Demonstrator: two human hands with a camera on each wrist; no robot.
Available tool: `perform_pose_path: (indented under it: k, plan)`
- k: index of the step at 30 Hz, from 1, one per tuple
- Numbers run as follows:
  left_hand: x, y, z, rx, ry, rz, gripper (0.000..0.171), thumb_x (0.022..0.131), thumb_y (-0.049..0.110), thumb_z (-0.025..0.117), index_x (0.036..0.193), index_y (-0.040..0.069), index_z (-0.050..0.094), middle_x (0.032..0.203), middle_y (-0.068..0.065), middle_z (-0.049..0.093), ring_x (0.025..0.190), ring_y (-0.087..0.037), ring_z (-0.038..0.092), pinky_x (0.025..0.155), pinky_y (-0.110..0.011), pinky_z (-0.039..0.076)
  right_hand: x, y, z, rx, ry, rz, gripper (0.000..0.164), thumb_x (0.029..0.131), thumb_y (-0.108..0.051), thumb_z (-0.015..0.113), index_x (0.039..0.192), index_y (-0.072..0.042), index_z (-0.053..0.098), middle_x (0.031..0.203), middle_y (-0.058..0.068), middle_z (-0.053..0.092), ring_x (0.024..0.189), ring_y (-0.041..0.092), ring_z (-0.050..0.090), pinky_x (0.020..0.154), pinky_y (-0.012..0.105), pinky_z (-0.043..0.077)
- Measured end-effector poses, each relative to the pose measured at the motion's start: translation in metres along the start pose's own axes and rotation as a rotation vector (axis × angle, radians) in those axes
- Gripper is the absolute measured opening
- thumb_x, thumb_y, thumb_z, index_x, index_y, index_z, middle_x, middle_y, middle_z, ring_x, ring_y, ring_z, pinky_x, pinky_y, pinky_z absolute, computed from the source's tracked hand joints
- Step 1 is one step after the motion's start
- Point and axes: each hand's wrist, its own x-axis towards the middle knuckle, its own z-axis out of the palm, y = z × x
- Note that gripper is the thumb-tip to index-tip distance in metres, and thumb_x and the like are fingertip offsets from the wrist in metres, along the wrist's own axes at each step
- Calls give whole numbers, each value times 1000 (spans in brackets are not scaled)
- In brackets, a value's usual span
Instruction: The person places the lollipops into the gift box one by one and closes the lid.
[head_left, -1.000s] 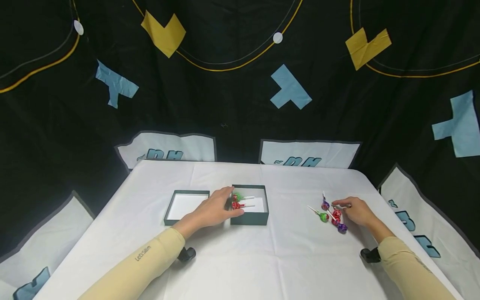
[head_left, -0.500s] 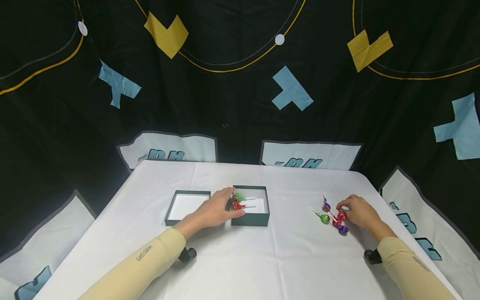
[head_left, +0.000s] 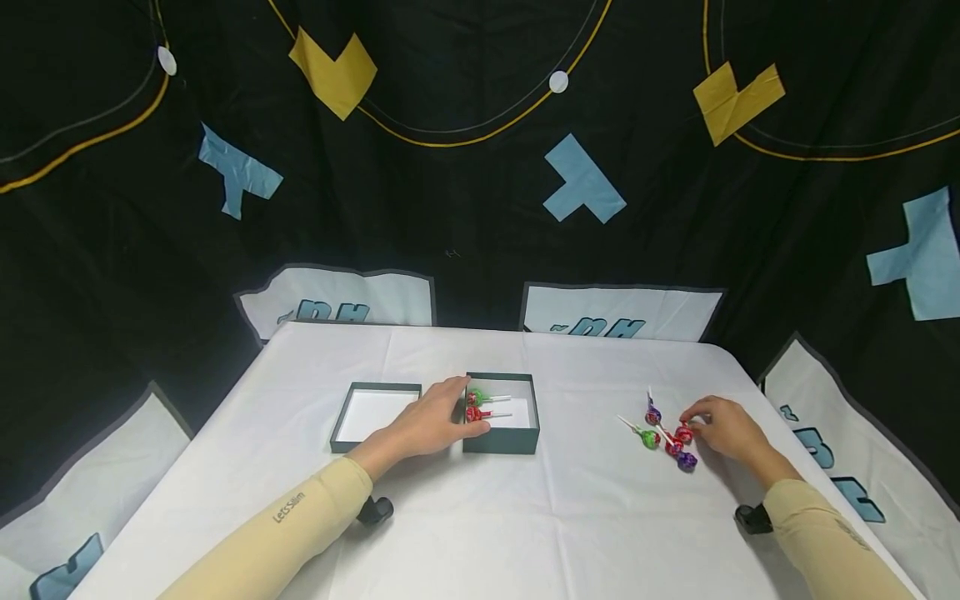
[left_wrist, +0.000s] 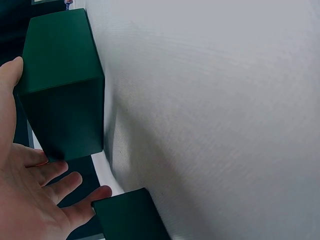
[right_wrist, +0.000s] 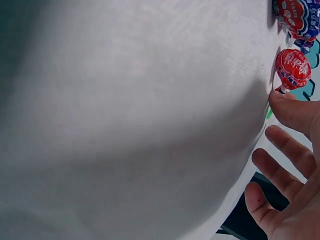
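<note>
On the white table (head_left: 465,533), the green box (head_left: 500,442) stands beside a shallow green lid (head_left: 371,412). The left hand (head_left: 427,417) rests spread against the box's left side, its thumb at the near wall. The right hand (head_left: 725,425) pinches a red lollipop (right_wrist: 293,69) just below its head, other fingers loose, beside four more lollipops (head_left: 650,438); the box contains two lollipops (head_left: 474,413).

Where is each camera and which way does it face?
Head: worn on the head, forward and down at the table; left hand, right hand, sleeves show.
Left wrist: worn there, facing the green box; that hand shows.
Right wrist: worn there, facing the table and a red lollipop; that hand shows.
Head and left wrist share the green box.
</note>
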Motion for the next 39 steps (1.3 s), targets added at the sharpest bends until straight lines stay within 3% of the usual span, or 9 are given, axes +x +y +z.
perform_pose_path:
  k: [9, 22, 39]
  plan:
    - [-2, 2, -1, 12, 4, 0, 100, 85, 73, 62, 159, 13, 31, 163, -8, 35, 151, -28, 32, 117, -58, 32, -4, 4, -2, 20, -10, 25, 16, 91, -4, 69, 105, -6, 77, 122, 29, 64, 110, 48, 59, 93, 65, 47]
    - [-2, 2, -2, 11, 0, -4, 98, 86, 71, 63, 159, 13, 31, 163, -8, 35, 151, -28, 31, 117, -59, 32, -8, 10, -2, 14, -26, 81, 14, 91, -15, 74, 102, -6, 77, 113, 25, 66, 107, 45, 58, 92, 64, 47]
    - [-2, 3, -1, 5, 2, -10, 99, 86, 70, 63, 159, 12, 30, 163, -8, 35, 151, -28, 31, 117, -58, 31, -12, 10, -3, 32, -23, 79, 13, 91, -5, 71, 103, -1, 75, 102, 20, 69, 88, 29, 57, 82, 52, 52]
